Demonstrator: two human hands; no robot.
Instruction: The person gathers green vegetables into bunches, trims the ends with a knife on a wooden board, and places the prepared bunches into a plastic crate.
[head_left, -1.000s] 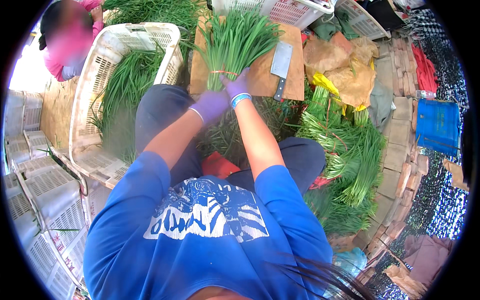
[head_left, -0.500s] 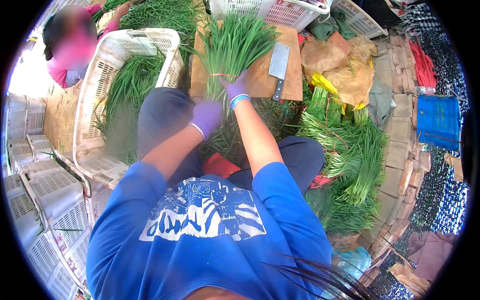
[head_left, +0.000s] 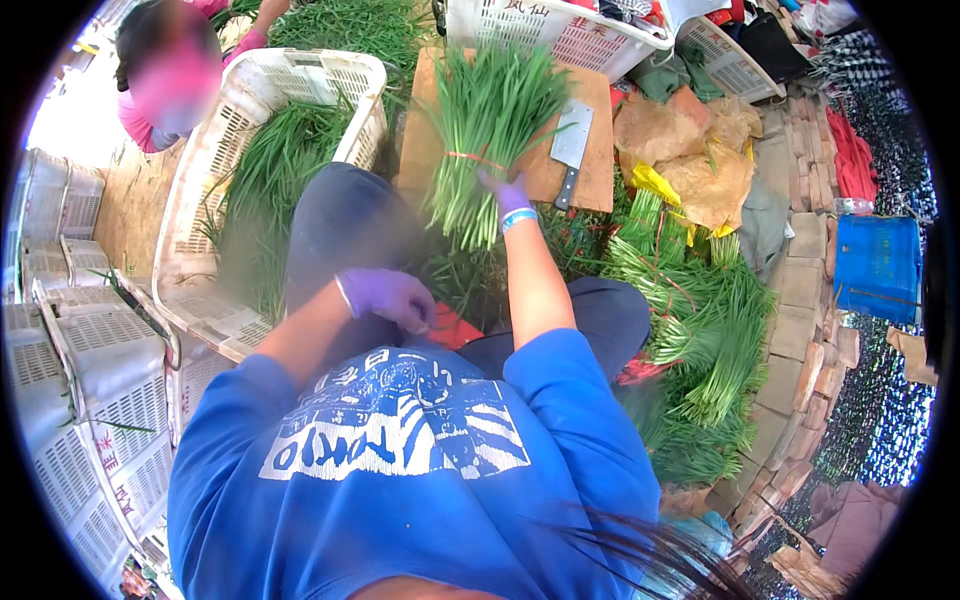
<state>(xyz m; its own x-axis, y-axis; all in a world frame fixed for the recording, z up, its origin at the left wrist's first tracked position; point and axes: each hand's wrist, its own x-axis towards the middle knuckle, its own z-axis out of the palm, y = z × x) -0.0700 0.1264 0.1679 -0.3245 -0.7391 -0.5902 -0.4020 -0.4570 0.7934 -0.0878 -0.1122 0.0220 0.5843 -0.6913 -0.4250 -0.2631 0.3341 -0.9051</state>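
A bunch of garlic chives [head_left: 490, 130], banded with a red tie, lies on the wooden board [head_left: 588, 188], its pale cut ends hanging past the near edge. My right hand [head_left: 508, 192], in a purple glove, grips the bunch's right side just below the tie. Over my lap is my left hand [head_left: 388, 298], also gloved, its fingers curled down beside a red item [head_left: 452, 326] between my legs. Whatever those fingertips hold is too small to make out. A cleaver [head_left: 571, 140] with a black handle rests on the board right of the bunch.
At left stands a white crate [head_left: 168, 262] of loose chives. Tied bunches [head_left: 700, 330] are piled at right, below brown paper [head_left: 690, 150]. More crates [head_left: 100, 370] line the left side. Another person [head_left: 165, 75] works at the upper left.
My left hand has left the stems and moved down toward my lap. The bunch's stem ends now show uncovered, with my right hand still on it. The whole view has shifted slightly.
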